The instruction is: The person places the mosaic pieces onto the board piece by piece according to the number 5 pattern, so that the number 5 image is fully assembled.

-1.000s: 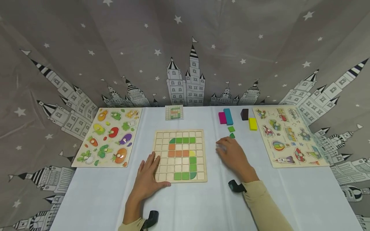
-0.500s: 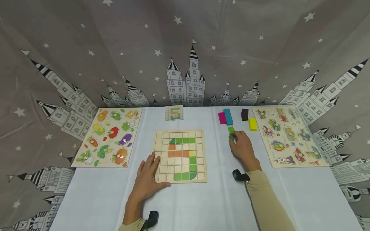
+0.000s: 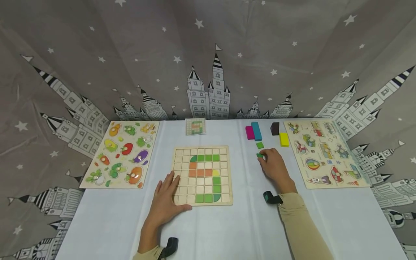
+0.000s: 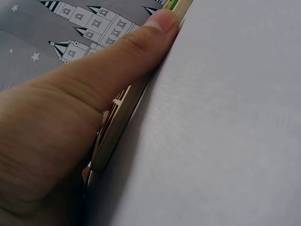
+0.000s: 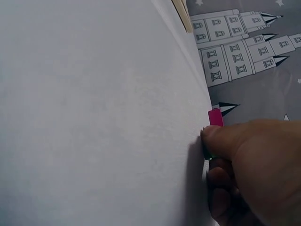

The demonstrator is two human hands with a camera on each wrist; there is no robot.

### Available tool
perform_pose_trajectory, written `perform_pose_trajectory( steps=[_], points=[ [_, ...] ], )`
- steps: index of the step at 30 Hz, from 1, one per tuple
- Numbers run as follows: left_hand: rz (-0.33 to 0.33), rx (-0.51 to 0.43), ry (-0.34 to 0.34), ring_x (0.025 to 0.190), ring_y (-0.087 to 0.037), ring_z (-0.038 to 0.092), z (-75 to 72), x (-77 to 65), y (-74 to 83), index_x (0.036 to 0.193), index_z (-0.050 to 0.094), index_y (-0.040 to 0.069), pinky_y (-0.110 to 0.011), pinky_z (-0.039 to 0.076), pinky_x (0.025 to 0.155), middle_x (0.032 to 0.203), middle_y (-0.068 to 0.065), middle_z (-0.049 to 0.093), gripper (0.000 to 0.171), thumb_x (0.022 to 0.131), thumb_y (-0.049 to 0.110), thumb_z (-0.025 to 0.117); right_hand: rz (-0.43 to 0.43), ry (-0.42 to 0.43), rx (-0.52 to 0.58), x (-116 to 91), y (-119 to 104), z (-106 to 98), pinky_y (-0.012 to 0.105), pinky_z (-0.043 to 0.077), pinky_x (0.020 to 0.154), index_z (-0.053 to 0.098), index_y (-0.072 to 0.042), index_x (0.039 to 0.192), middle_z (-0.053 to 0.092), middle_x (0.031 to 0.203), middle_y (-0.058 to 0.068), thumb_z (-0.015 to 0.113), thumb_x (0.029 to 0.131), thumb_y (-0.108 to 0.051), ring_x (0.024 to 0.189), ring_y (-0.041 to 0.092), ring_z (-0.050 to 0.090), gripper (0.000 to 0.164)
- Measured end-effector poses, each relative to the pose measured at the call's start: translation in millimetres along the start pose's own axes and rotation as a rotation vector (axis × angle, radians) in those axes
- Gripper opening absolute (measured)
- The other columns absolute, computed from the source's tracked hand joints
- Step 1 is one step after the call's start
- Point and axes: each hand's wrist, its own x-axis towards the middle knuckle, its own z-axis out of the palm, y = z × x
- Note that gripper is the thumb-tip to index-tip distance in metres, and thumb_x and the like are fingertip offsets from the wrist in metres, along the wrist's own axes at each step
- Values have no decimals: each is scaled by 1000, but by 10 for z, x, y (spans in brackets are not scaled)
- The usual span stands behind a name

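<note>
Near the middle of the table lies a square wooden grid board (image 3: 180, 182) with green, orange and yellow tiles set in some cells. My left hand (image 3: 165, 204) rests at its near left corner, fingers spread along the left side and thumb at the front edge. In the left wrist view the thumb (image 4: 127, 54) lies straight along the board's edge (image 4: 124, 122). Right of the board, my right hand (image 3: 276, 169) pinches a small green tile (image 3: 259, 155) with a rounded side, low over the cloth. Most of that tile is hidden by thumb and fingers in the right wrist view.
A loose green square tile (image 3: 260, 145) lies just beyond the right hand. Behind it are a magenta block (image 3: 250, 133), blue block (image 3: 256, 131), black block (image 3: 274, 129) and yellow block (image 3: 284, 139). A pattern card (image 3: 195, 126) and two picture puzzles, vegetable (image 3: 121, 155) and vehicle (image 3: 325, 155), flank the board.
My right hand has moved right and away from me to the loose green tiles and now pinches the rounded one. The left hand and the board have stayed put.
</note>
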Motion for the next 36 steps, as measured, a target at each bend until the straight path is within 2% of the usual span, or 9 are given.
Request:
perform_pose_trajectory(
  steps=[6, 10, 17, 23, 27, 30, 33, 36],
  points=[
    [3, -2, 0, 159, -35, 15, 6, 1, 3, 159, 34, 6, -54, 6, 128, 171, -15, 20, 127, 59, 57, 94, -84, -30, -7, -51, -22, 43, 42, 50, 85, 64, 4, 125, 60, 117, 21, 65, 100, -17, 94, 28, 54, 32],
    [3, -7, 3, 159, -35, 15, 9, 7, 9, 159, 34, 6, -54, 5, 128, 171, -15, 20, 127, 59, 56, 94, -148, -31, 8, -130, -148, 112, 36, 48, 80, 64, 0, 122, 60, 114, 15, 65, 99, -18, 91, 23, 54, 29],
    [-1, -3, -6, 159, -36, 14, 8, 28, 23, 159, 33, 6, -54, 5, 129, 171, -15, 19, 127, 60, 56, 94, -345, -48, 27, -359, -596, 302, 28, 49, 73, 67, -10, 115, 63, 106, 2, 69, 97, -18, 84, 13, 53, 20],
    [25, -7, -14, 158, -38, 15, -22, 39, 5, 159, 33, 5, -56, 6, 128, 171, -16, 19, 126, 61, 59, 92, -590, -114, 1, -622, -1092, 495, 29, 57, 83, 69, -12, 117, 66, 109, -1, 70, 97, -22, 91, 10, 62, 22],
    [29, -112, -39, 159, -41, 11, -82, 6, -39, 160, 32, 5, -59, 6, 127, 171, -16, 17, 123, 64, 54, 92, -720, -162, -50, -752, -1378, 668, 23, 57, 82, 71, -15, 114, 67, 107, -3, 69, 98, -27, 91, 8, 63, 20],
    [20, -213, -62, 158, -45, 6, -122, -18, -71, 159, 33, 6, -63, 5, 126, 172, -15, 15, 117, 67, 46, 93, -778, -195, -103, -816, -1527, 787, 20, 55, 82, 72, -17, 113, 67, 106, -4, 68, 99, -30, 93, 7, 63, 19],
    [13, -239, -81, 157, -49, 3, -142, -28, -87, 158, 36, 7, -65, 6, 126, 172, -14, 15, 111, 70, 42, 93, -805, -241, -148, -858, -1633, 874, 18, 54, 82, 72, -17, 114, 68, 106, -5, 67, 100, -34, 93, 7, 62, 22],
    [13, -226, -90, 157, -50, 4, -149, -26, -92, 157, 39, 7, -64, 6, 126, 172, -13, 14, 106, 71, 39, 93, -807, -251, -193, -882, -1688, 943, 17, 53, 81, 73, -18, 113, 67, 105, -6, 67, 99, -36, 93, 6, 61, 23]
  ],
)
